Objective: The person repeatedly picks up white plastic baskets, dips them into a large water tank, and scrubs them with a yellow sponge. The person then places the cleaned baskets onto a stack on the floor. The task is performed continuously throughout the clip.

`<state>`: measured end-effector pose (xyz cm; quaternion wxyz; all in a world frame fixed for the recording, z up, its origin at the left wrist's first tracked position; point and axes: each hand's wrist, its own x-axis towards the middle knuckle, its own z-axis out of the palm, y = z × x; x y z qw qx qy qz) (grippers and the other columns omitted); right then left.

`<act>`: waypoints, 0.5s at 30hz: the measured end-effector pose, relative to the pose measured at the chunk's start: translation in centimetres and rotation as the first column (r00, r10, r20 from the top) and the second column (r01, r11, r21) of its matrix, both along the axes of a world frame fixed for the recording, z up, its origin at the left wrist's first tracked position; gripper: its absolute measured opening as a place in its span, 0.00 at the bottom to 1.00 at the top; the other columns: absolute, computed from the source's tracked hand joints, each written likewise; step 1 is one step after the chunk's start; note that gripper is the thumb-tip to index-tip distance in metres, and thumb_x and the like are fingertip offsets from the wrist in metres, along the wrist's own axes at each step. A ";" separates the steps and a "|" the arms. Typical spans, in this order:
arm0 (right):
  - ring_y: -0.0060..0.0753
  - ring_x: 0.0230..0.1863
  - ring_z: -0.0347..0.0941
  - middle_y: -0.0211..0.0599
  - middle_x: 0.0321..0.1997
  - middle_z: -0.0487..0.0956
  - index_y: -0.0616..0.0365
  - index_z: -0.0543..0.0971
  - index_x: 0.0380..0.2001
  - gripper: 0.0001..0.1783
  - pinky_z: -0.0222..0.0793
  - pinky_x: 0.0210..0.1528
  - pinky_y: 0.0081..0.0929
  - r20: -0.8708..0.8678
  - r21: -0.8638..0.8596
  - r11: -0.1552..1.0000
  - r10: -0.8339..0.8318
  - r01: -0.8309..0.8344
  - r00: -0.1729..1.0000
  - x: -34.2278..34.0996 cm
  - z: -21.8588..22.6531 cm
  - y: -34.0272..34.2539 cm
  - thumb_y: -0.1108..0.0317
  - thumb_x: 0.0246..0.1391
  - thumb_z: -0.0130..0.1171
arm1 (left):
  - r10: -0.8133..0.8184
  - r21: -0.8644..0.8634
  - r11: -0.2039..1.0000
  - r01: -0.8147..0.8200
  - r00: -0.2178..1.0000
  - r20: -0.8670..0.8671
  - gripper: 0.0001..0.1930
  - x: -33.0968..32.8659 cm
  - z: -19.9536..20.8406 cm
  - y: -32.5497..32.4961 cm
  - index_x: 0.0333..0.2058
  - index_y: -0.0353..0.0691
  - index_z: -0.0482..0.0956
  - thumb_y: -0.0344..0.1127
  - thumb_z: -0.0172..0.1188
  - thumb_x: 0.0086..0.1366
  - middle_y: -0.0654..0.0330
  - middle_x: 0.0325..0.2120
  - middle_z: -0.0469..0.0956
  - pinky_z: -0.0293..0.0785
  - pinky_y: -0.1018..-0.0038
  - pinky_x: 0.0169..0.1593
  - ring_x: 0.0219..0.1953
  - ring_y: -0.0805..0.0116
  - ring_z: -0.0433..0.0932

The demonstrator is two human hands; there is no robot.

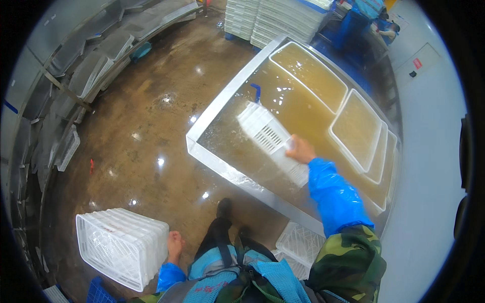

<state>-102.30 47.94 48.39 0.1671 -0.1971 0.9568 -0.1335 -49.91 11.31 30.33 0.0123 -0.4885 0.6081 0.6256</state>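
My right hand (301, 150), in a blue sleeve cover, is closed on the edge of a white slotted plastic basket (270, 137). Tipped up on its side, this basket sits partly in the cloudy brown water of a large metal-rimmed tank (222, 164). Low on the left, my left hand (175, 246) grips the near edge of several nested white plastic baskets (121, 242), turned on their side; its fingertips are partly hidden behind the rim. More white-rimmed trays (356, 132) lie in the water along the tank's right side, overlapping one another.
A blue hooked piece (257, 93) pokes from the water. Tall stacks of white trays (275, 20) stand beyond the tank, with a person (386, 30) at the far right. Metal racks (91, 76) line the left. White baskets (301, 245) sit by my legs on the wet floor (151, 126).
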 end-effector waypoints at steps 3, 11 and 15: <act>0.46 0.46 0.76 0.47 0.45 0.79 0.58 0.74 0.50 0.34 0.71 0.49 0.40 0.092 -0.236 0.972 0.002 0.020 0.996 0.1 3.4 7.7 0.57 0.38 0.69 | -0.015 -0.025 1.000 0.013 0.998 -0.059 0.05 1.3 -1.5 1.0 0.38 0.40 0.70 0.34 0.52 0.67 0.61 0.21 0.72 0.68 0.74 0.20 0.17 0.73 0.70; 0.43 0.42 0.79 0.46 0.40 0.82 0.56 0.78 0.47 0.31 0.72 0.46 0.35 0.086 -0.188 0.979 -0.061 0.077 0.994 15.2 10.5 15.5 0.59 0.36 0.74 | -0.071 -0.087 0.994 0.071 0.997 0.009 0.06 6.5 0.4 6.5 0.34 0.37 0.74 0.33 0.55 0.63 0.60 0.25 0.76 0.74 0.75 0.27 0.23 0.73 0.74; 0.50 0.40 0.78 0.47 0.38 0.82 0.57 0.78 0.42 0.31 0.72 0.42 0.38 -0.013 -0.079 0.996 -0.039 0.038 0.999 20.8 10.7 18.9 0.55 0.33 0.76 | -0.098 -0.063 0.993 0.096 0.995 -0.028 0.06 8.3 0.2 7.7 0.35 0.36 0.74 0.33 0.55 0.63 0.60 0.24 0.75 0.75 0.75 0.28 0.23 0.73 0.74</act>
